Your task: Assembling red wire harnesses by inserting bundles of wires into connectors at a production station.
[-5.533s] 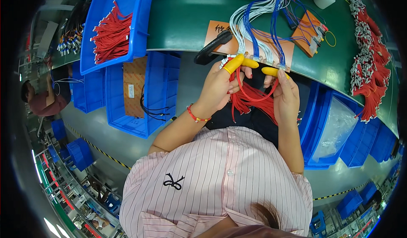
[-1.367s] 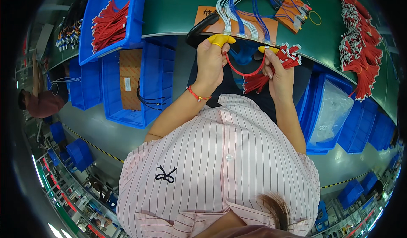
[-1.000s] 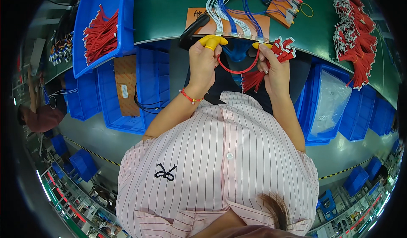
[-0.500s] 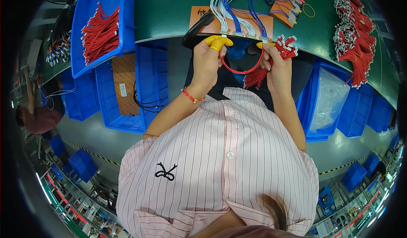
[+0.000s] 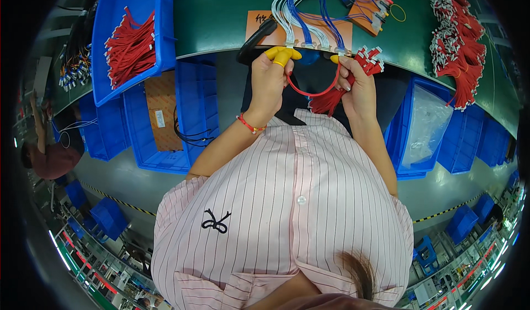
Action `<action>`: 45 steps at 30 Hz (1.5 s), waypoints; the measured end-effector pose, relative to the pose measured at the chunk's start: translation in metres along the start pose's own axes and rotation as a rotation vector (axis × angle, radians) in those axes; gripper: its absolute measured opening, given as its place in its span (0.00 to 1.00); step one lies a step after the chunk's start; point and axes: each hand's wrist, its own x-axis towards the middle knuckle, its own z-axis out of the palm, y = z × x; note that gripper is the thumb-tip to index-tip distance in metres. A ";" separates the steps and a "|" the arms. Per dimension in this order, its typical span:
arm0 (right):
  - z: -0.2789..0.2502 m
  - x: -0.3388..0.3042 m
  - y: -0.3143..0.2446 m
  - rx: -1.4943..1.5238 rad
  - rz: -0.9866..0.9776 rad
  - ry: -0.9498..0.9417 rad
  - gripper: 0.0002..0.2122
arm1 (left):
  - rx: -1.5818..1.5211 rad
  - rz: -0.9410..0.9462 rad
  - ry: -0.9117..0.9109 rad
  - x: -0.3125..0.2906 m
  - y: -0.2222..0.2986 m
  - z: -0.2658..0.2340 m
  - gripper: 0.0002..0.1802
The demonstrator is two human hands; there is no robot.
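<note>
A red cable (image 5: 312, 95) hangs in a short loop between my two hands at the bench's near edge. My left hand (image 5: 269, 83), with yellow finger cots on its fingertips, pinches one end by a white connector below the white wires (image 5: 282, 12). At the other end, my right hand (image 5: 358, 86) has its fingers closed on the cable below the blue wires (image 5: 327, 14). That same hand also keeps a bundle of red cables (image 5: 369, 60), with white plugs sticking out past the fingers. My fingers partly hide both cable ends.
An orange board (image 5: 256, 20) lies under the wires, with a black handle-like thing (image 5: 258, 38) beside it. Farther right is an orange block (image 5: 369, 12). Red cables fill a blue bin (image 5: 165, 34) at left; more red cables (image 5: 458, 45) lie at right. Blue crates (image 5: 414, 169) stand below the bench.
Both hands keep their places at the bench edge with the red cable between them. My right hand and its bundle have shifted slightly left; the whole view has moved a little.
</note>
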 end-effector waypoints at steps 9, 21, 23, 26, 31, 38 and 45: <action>0.006 -0.002 0.004 0.096 0.000 0.053 0.04 | 0.015 -0.005 0.045 -0.001 0.002 0.006 0.11; -0.033 0.002 -0.001 -0.138 -0.014 -0.057 0.06 | 0.047 0.014 0.094 -0.004 0.003 0.010 0.10; -0.033 0.000 0.000 -0.168 -0.025 -0.038 0.05 | 0.057 0.009 0.104 -0.004 0.003 0.010 0.10; -0.032 -0.001 -0.001 -0.177 -0.012 -0.063 0.06 | 0.054 0.010 0.106 -0.003 0.002 0.008 0.10; -0.022 -0.005 0.007 -0.224 -0.087 -0.002 0.06 | -0.093 0.020 0.164 -0.003 -0.002 0.016 0.11; -0.038 -0.013 0.001 -0.315 -0.056 -0.025 0.11 | 0.125 -0.058 -0.090 0.007 0.012 -0.010 0.14; 0.016 -0.019 -0.122 -1.225 -0.858 -0.127 0.16 | 0.143 -0.060 -0.179 0.002 0.017 -0.011 0.17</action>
